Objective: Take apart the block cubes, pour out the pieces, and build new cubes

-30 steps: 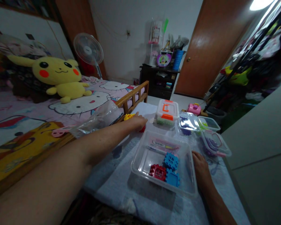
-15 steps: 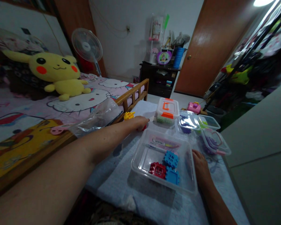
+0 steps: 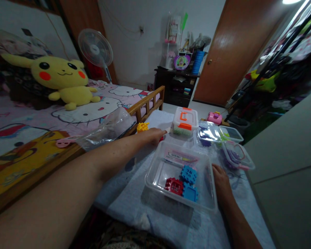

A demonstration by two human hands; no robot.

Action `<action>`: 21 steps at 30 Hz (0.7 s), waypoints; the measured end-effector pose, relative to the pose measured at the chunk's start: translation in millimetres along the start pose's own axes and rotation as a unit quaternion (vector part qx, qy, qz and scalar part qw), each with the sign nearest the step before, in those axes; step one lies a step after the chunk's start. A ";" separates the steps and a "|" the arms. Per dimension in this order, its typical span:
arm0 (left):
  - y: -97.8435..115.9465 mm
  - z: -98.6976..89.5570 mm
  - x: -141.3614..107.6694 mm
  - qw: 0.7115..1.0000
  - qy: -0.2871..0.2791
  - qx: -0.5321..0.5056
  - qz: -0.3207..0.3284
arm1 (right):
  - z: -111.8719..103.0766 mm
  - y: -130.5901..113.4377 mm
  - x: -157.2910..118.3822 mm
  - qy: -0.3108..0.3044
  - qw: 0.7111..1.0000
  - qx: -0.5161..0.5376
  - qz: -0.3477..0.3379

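My left hand [image 3: 157,136] reaches across the cloth-covered table, its fingers closed round a red piece [image 3: 161,138] that shows only in part. A yellow block piece [image 3: 142,127] lies just left of that hand. My right hand [image 3: 221,180] rests against the right side of a clear plastic box [image 3: 155,186]; its fingertips are partly hidden by the wall. Inside the box are a red square piece [image 3: 174,186], a blue piece [image 3: 188,174] and another blue piece [image 3: 190,192], with a printed paper behind them.
A lidded box with orange clips [image 3: 185,121] stands beyond my left hand. Clear containers with purple pieces [image 3: 233,156] sit at the right. A plastic bag [image 3: 109,129] lies by the wooden bed rail [image 3: 147,103] at the left.
The view has shifted very slightly. Both hands, the boxes and the pieces keep almost the same places.
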State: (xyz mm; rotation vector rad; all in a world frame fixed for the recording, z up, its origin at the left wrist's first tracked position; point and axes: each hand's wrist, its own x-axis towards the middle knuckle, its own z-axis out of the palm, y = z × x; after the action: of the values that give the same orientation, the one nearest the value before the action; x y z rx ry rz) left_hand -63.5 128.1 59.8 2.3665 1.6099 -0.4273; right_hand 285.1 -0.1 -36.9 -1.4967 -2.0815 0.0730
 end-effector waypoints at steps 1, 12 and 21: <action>1.6 -1.7 -0.9 1.000 0.000 0.005 -0.001 | 0.0 -0.1 0.2 0.000 1.000 -0.002 -0.001; 33.2 -100.6 -63.8 0.985 0.160 0.040 0.052 | 2.2 0.8 -1.1 -0.007 1.000 -0.029 0.001; 111.3 -65.1 -131.7 0.969 0.066 0.062 0.231 | 1.4 -2.4 -2.0 -0.012 0.999 -0.032 0.012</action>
State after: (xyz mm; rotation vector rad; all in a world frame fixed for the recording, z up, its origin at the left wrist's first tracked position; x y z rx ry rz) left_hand 1.1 -1.6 173.7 2.8066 1.0448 -0.2825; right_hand 282.8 -2.4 -38.0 -1.5648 -2.1032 0.0340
